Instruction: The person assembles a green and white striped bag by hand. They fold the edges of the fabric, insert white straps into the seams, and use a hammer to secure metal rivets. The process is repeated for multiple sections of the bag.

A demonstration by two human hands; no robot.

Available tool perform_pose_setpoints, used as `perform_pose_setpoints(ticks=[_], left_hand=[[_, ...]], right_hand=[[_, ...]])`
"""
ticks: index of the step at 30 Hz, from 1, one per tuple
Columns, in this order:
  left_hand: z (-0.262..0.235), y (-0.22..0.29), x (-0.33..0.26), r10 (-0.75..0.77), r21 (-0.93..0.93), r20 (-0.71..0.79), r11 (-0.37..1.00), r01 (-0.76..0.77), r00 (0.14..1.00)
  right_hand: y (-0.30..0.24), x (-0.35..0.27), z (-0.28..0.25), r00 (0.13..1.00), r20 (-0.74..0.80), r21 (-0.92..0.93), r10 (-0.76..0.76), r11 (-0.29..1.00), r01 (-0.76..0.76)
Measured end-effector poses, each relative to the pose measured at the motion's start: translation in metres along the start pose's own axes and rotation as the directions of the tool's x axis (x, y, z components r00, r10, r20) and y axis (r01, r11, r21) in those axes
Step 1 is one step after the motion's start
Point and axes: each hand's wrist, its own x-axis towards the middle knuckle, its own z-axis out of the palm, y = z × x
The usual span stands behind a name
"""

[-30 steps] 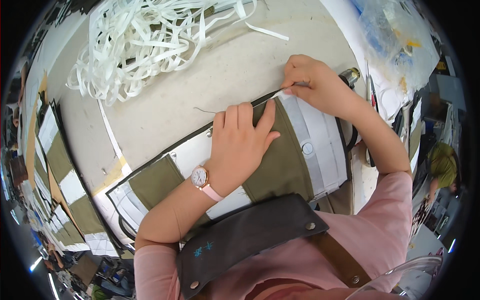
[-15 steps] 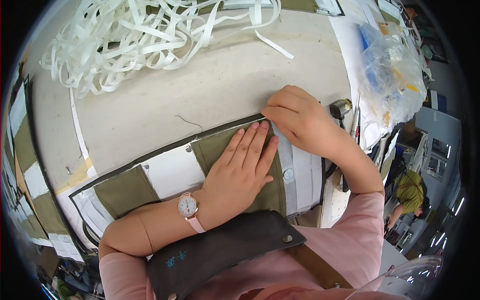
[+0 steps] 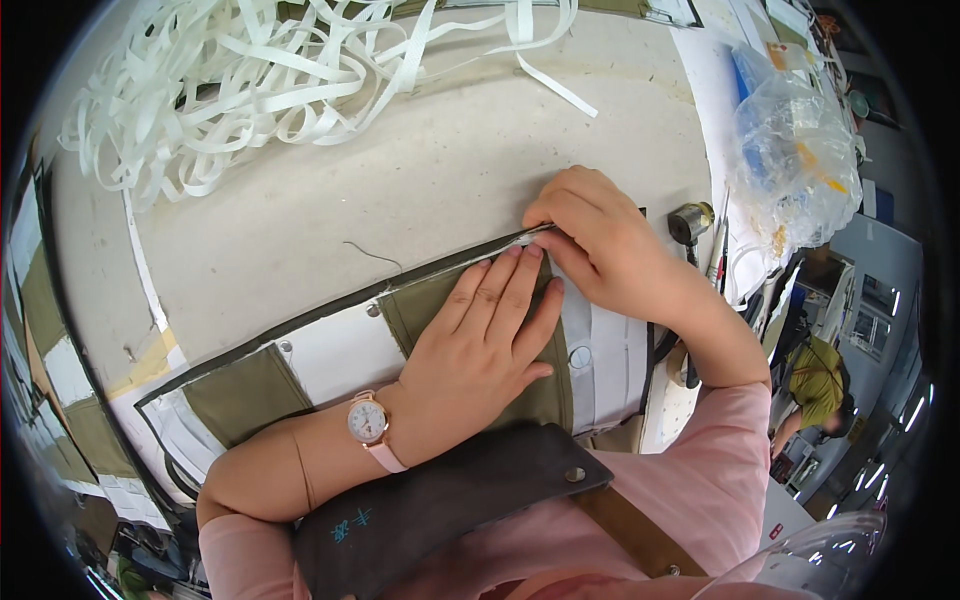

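A long fabric panel (image 3: 350, 342) of olive, white and pale grey sections lies on the table before me, with metal snaps and a dark edge strip (image 3: 330, 298) along its far side. Flat on the olive part rests my left hand (image 3: 480, 345), fingers stretched toward that edge and a pink-strapped watch on the wrist. Close to its fingertips, my right hand (image 3: 600, 235) pinches the dark edge strip between thumb and curled fingers. A whitish line shows along the edge there.
A tangled heap of white tape (image 3: 250, 90) covers the table's far left. At the right are a hammer (image 3: 690, 222) and a clear plastic bag (image 3: 800, 150). A loose dark thread (image 3: 372, 252) lies beyond the panel. Another person (image 3: 815, 385) is at the far right.
My right thumb has shifted down and apart from the curled fingers, and the edge strip now shows between them. The left hand stays flat on the panel. The view has shifted slightly.
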Motion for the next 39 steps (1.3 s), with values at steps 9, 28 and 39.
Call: perform_pose_setpoints(ticks=[9, 28, 39], left_hand=[[0.003, 0.001, 0.0, -0.013, 0.187, -0.112, 0.982, 0.034, 0.994], [0.002, -0.019, 0.003, 0.002, 0.127, -0.21, 0.992, 0.025, 0.978], [-0.006, -0.018, 0.014, -0.051, 0.049, -0.136, 0.997, 0.059, 0.989]], right_hand=[[0.005, -0.004, -0.002, 0.973, 0.048, -0.136, -0.227, 0.963, 0.232], [0.003, -0.021, -0.034, 0.989, 0.009, -0.072, 0.15, 0.986, -0.149], [0.01, -0.019, -0.023, 0.993, 0.065, -0.276, -0.101, 0.954, 0.115]])
